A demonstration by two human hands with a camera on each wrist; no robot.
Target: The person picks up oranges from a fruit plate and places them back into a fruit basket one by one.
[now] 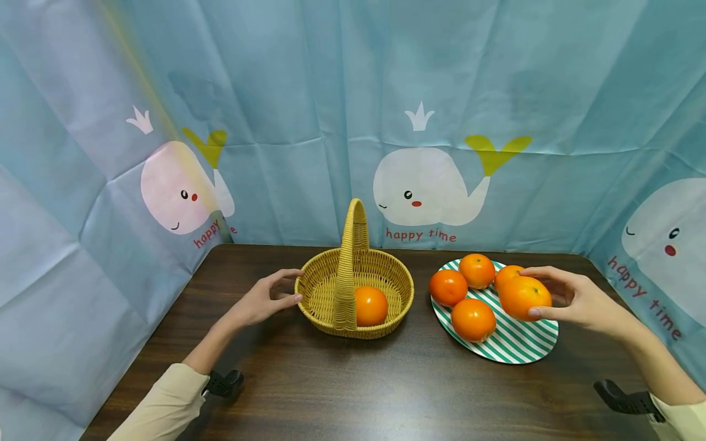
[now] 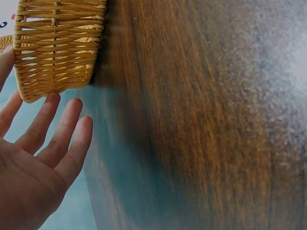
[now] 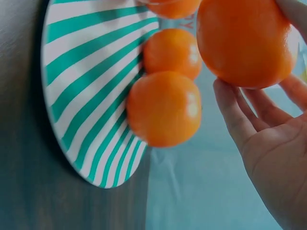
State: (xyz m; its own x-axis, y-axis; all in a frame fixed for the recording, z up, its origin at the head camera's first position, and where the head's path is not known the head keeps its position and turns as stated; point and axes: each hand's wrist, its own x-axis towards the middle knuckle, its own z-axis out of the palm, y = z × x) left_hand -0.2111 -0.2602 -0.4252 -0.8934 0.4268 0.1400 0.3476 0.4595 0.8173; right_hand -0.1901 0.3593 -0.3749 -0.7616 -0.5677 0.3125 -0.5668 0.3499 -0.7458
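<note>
With thumb and fingers my right hand (image 1: 579, 301) grips an orange (image 1: 524, 297) and holds it above the right part of a plate (image 1: 526, 343) with green and white stripes. The wrist view on that side shows the held orange (image 3: 247, 40) raised clear of the plate. Several more oranges (image 1: 473, 320) lie on the plate, one of them partly covered by the held one. My left hand (image 1: 268, 298) is at the left rim of a yellow wicker basket (image 1: 317, 300), fingertips touching it, fingers mostly extended. Inside the basket, beside its handle (image 1: 345, 275), sits one orange (image 1: 371, 306).
Basket and plate stand side by side on a dark wooden table (image 1: 353, 386). The basket's tall arched handle rises over its middle. A light blue curtain (image 1: 298, 122) with whale prints hangs behind the table and along its sides.
</note>
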